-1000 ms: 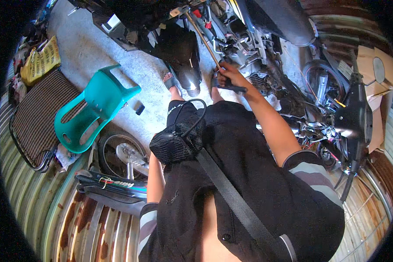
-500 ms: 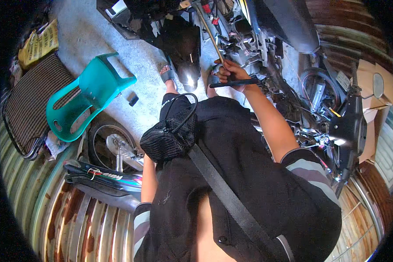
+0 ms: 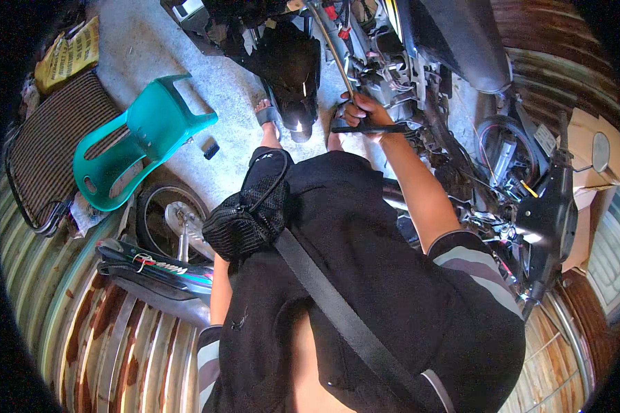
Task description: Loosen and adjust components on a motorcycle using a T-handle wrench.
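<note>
My right hand [image 3: 364, 110] is closed around the shaft of a long, thin T-handle wrench [image 3: 334, 51], and its black crossbar [image 3: 372, 129] lies across my wrist. The shaft reaches up and away among the exposed wires and metal parts of a motorcycle [image 3: 386, 69]; where its far tip ends I cannot make out. A dark fender [image 3: 289, 76] of a motorcycle stands between my feet and the hand. On the left only my forearm [image 3: 220, 289] shows, running down behind a black mesh bag [image 3: 248, 220] slung from my shoulder strap, and the left hand itself is hidden.
To the left a teal plastic chair [image 3: 155, 117] lies tipped beside a ribbed dark panel [image 3: 69, 138]. A motorcycle wheel [image 3: 169, 220] and fairing [image 3: 158, 268] stand near my left side. At right are another motorcycle's wheel [image 3: 506, 151], a mirror [image 3: 601, 153] and cardboard [image 3: 585, 220].
My torso and the mesh bag have shifted a little to the left in the picture. The right hand keeps its grip on the T-handle wrench in nearly the same place.
</note>
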